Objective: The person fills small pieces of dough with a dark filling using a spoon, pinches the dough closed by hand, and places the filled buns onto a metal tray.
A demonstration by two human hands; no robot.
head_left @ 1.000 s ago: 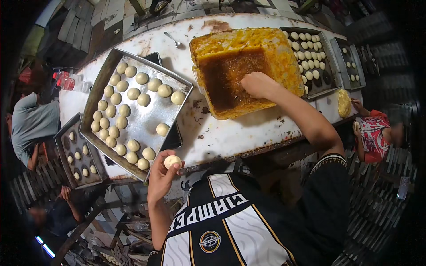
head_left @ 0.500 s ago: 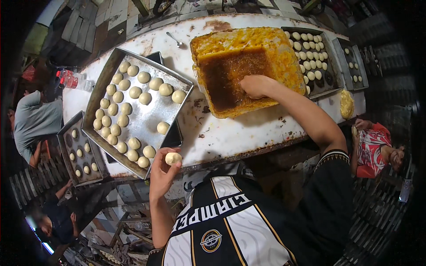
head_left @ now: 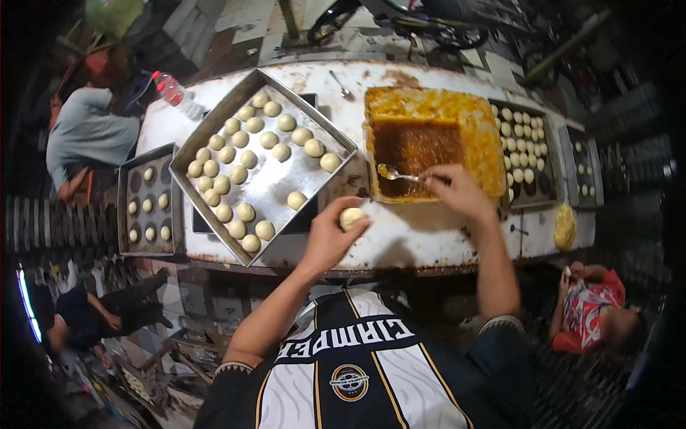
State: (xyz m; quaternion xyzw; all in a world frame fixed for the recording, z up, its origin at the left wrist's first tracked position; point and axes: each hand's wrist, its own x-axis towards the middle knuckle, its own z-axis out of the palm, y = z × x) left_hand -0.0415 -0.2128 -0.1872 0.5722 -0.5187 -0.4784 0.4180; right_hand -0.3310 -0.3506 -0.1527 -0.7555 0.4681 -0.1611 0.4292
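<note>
Pinched in my left hand is a pale dough ball, over the white table between the large metal tray and the plastic container. The tray carries several rows of dough balls. My right hand grips a metal spoon with orange-yellow paste in its bowl, held over the container's front edge. The container's walls are thickly smeared yellow, with brown, syrupy filling inside.
Smaller trays of dough balls stand at left and right. A bottle, a loose spoon and a yellow lump lie around the table. Co-workers are at both sides; a bicycle stands beyond.
My right hand has risen from inside the container toward its front edge, showing the loaded spoon. My left hand has moved up and right with the dough ball, and the view has shifted.
</note>
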